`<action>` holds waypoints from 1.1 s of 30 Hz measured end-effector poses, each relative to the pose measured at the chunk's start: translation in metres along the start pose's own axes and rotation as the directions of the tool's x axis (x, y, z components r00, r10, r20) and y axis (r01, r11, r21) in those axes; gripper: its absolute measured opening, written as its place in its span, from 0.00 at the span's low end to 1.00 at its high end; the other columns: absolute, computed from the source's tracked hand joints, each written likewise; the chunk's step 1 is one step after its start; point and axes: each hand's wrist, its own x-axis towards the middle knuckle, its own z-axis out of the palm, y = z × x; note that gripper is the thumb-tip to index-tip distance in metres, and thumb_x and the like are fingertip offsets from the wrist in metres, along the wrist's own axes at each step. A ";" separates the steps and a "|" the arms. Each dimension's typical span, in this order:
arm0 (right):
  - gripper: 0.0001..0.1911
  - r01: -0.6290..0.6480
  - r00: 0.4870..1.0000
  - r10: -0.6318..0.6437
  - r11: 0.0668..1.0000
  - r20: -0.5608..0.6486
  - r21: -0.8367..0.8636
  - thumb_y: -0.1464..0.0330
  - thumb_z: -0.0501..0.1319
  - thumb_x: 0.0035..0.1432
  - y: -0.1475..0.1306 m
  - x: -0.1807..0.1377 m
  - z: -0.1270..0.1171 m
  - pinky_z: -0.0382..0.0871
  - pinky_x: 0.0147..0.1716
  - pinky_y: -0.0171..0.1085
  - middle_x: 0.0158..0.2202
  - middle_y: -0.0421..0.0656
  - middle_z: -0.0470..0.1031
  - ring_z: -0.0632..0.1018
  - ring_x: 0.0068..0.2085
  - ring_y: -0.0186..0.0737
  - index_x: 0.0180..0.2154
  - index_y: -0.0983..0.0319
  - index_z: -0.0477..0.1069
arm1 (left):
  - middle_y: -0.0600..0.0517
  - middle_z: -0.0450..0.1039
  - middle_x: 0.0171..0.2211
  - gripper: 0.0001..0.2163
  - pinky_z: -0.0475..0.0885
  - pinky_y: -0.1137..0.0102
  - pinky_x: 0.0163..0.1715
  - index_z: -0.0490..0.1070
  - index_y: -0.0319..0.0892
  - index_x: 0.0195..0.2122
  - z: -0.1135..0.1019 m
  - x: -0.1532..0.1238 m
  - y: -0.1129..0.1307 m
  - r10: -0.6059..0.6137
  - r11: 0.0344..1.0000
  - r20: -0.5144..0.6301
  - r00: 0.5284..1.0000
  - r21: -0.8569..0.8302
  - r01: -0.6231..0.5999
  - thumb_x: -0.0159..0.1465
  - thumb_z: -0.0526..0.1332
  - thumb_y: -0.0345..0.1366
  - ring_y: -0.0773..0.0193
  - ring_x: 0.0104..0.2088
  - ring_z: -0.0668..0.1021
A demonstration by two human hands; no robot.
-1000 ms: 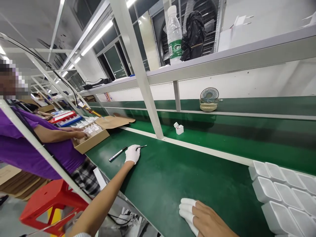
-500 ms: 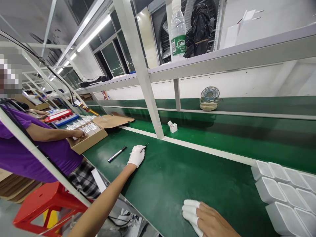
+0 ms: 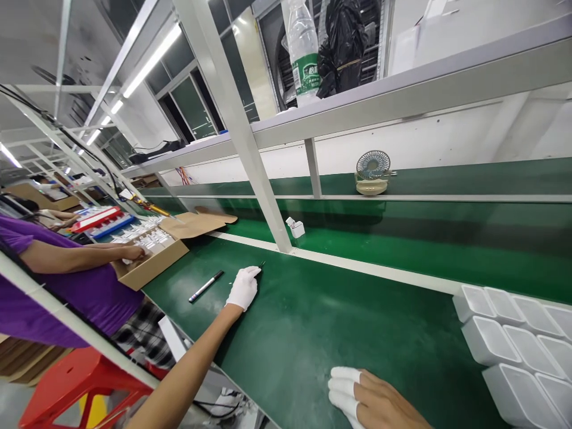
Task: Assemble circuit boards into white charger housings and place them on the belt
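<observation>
Left fingers (image 3: 252,272) pinch 1 thin, dark, straight tool (image 3: 262,264); white-capped right fingers (image 3: 345,375) lie outstretched.

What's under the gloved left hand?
A thin dark tip pokes out beyond the left hand, with green worktop around it. The rest of that thin object, and anything beneath the palm, is covered.
</observation>
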 end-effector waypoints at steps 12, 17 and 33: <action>0.23 -0.030 0.999 0.027 0.997 0.038 0.070 0.63 0.55 0.70 0.004 -0.007 0.005 0.72 0.58 0.38 0.54 0.45 0.78 0.78 0.55 0.44 0.64 0.57 0.62 | 0.48 0.80 0.49 0.22 0.76 0.59 0.54 0.80 0.43 0.45 0.001 0.004 -0.001 0.005 1.000 0.029 1.000 -0.016 -0.004 0.58 0.52 0.20 0.54 0.51 0.79; 0.22 -0.012 0.999 0.011 1.000 0.050 0.010 0.71 0.53 0.70 0.006 -0.011 0.017 0.73 0.57 0.40 0.55 0.45 0.77 0.77 0.57 0.45 0.63 0.58 0.64 | 0.46 0.79 0.49 0.20 0.75 0.57 0.54 0.78 0.42 0.47 0.000 0.002 -0.001 -0.012 0.999 0.005 1.000 -0.034 0.013 0.60 0.52 0.23 0.54 0.51 0.78; 0.13 0.041 0.997 -0.053 0.979 -0.053 -0.199 0.69 0.54 0.69 -0.016 -0.006 0.012 0.71 0.58 0.40 0.43 0.43 0.82 0.81 0.49 0.40 0.47 0.60 0.77 | 0.45 0.80 0.46 0.19 0.75 0.57 0.54 0.81 0.42 0.43 -0.002 0.000 0.005 -0.046 0.998 -0.024 0.999 -0.045 0.045 0.57 0.54 0.22 0.51 0.49 0.79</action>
